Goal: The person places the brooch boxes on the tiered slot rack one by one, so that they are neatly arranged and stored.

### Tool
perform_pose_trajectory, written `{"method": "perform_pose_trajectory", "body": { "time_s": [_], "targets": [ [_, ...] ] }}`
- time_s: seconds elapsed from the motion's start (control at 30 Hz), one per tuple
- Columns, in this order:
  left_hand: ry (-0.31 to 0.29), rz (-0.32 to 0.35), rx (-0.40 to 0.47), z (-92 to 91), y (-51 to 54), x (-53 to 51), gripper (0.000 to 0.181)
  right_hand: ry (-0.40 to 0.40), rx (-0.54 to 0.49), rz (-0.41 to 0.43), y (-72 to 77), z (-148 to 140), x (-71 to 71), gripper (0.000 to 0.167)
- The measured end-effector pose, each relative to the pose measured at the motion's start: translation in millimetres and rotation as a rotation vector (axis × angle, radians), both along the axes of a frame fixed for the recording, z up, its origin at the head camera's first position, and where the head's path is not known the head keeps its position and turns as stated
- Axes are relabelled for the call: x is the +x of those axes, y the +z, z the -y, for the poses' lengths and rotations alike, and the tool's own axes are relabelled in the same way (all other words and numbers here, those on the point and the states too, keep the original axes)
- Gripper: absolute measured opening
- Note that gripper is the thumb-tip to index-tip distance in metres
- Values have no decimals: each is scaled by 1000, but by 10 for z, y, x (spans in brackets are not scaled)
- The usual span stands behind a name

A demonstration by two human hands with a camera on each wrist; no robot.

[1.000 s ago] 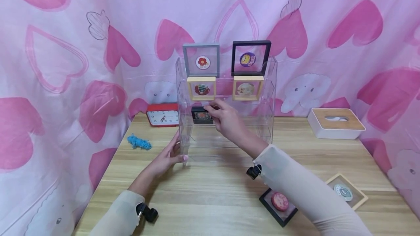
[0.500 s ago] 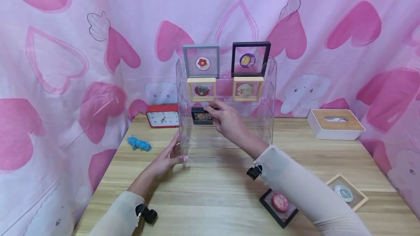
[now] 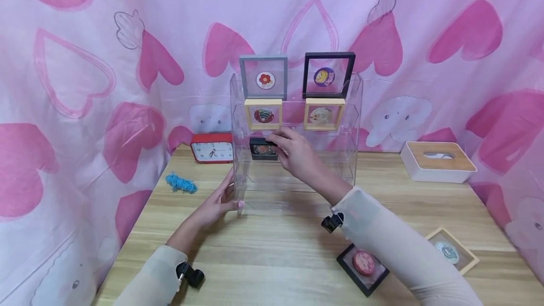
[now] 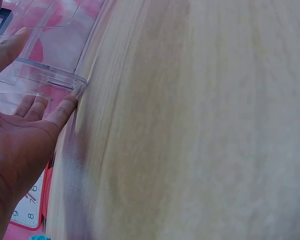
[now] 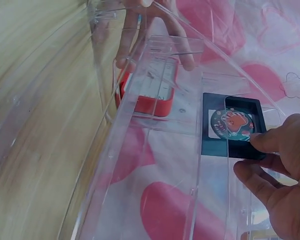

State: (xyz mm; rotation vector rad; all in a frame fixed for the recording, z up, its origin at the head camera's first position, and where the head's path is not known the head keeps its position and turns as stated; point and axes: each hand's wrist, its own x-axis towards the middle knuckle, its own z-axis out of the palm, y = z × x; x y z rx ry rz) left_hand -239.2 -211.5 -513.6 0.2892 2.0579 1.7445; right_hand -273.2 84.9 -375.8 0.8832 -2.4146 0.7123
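Near a red rectangular clock with a white face (image 3: 212,151), the left hand (image 3: 216,208) reached forward, its fingers straight and spread along the side of a tiered clear plastic rack (image 3: 293,201), thumb at the front edge. At the rack's left part, below a pale-yellow square frame (image 3: 264,115), was a small black square frame with a round badge (image 3: 263,150). The right hand (image 3: 299,157), its forearm slanting in from the lower right, pinched that frame's right side between thumb and fingers.
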Motion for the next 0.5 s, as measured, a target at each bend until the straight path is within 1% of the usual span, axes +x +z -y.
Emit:
{"method": "perform_pose_trajectory", "body": {
  "time_s": [0.1, 0.27, 0.4, 0.5],
  "targets": [
    [-8, -19, 1, 6, 12, 3, 109, 12, -2, -17, 29, -27, 3, 34],
    [-2, -15, -5, -6, 11, 15, 108, 25, -32, -13, 104, -142, 51, 44],
    [6, -3, -7, -14, 5, 14, 107, 70, -76, -10, 199, -305, 110, 44],
    [10, 5, -15, -12, 4, 17, 106, 100, -92, -38, 257, -467, 157, 42]
  ]
}}
